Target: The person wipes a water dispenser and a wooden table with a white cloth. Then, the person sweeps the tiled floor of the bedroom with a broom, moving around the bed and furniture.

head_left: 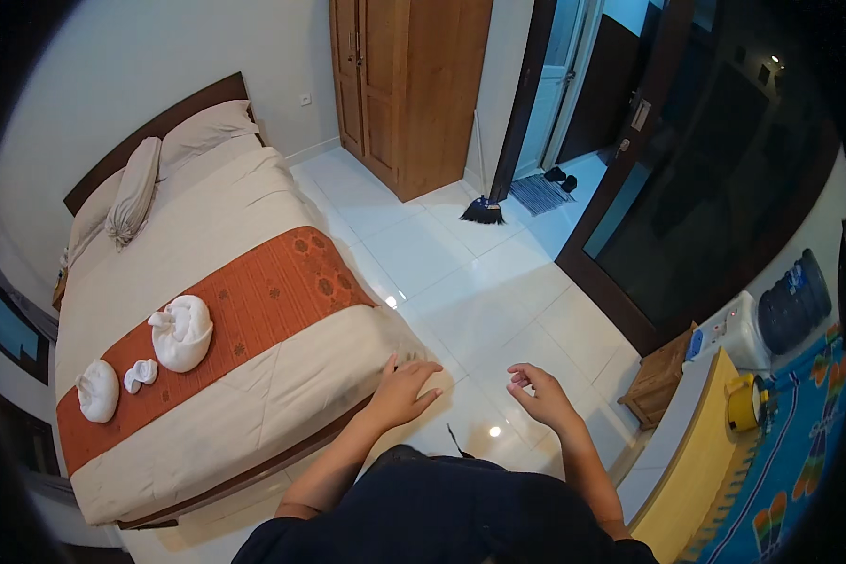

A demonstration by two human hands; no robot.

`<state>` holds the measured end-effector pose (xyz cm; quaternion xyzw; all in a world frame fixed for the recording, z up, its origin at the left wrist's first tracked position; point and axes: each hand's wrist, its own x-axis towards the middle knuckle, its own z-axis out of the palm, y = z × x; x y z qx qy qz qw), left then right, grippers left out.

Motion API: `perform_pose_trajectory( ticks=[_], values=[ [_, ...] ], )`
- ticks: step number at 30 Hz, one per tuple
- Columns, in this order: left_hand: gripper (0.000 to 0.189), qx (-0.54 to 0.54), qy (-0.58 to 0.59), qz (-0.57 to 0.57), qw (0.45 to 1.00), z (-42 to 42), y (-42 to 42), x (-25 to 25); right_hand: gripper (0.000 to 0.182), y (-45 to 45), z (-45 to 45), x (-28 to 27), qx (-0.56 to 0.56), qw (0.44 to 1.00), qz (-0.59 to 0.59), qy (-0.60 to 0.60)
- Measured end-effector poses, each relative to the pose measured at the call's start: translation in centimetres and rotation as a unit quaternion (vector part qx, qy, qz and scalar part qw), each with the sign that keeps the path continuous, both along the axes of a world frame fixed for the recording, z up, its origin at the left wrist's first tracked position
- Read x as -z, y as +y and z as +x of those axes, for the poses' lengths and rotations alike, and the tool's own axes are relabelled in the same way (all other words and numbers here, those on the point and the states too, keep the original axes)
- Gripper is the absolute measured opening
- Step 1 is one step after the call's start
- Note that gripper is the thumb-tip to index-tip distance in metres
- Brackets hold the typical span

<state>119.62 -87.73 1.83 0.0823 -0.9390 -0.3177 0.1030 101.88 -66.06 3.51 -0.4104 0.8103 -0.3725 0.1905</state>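
Note:
My left hand (404, 391) is raised near the foot corner of a made bed (254, 395), fingers spread and nothing in it. Whether it touches the beige cover, I cannot tell. Over the white tiled floor (458, 296), my right hand (539, 396) hangs with curled fingers apart from the thumb, and no object shows in it. Across the bed runs an orange patterned bed runner (254, 296). On it lie a large folded white towel (182, 335), a small one (140, 376) and another rounded one (99, 392).
A wooden wardrobe (402, 92) stands by the wall, with a broom (483, 208) beside it. A glass door (684, 190) opens towards a striped mat (541, 194) with dark footwear. At right are a water dispenser (730, 328) and a yellow pot (744, 403) on a cloth-covered table.

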Motion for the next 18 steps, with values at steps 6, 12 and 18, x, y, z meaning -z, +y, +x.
perform_pose_trajectory(
  ticks=[6,12,18],
  values=[
    [0.038,-0.024,-0.055,0.062,0.996,-8.4,-2.6,2.6,0.032,-5.4,-8.7,-0.1,-0.081,0.995,-0.006,-0.062],
    [0.037,-0.054,-0.061,0.061,0.995,-18.1,-8.9,5.0,0.034,-12.3,-20.2,1.0,-0.120,0.991,0.030,-0.041],
    [0.038,-0.043,-0.024,-0.006,0.999,-34.7,-18.1,3.2,0.034,-17.9,-33.9,1.6,-0.075,0.997,0.004,-0.030]
  ],
)
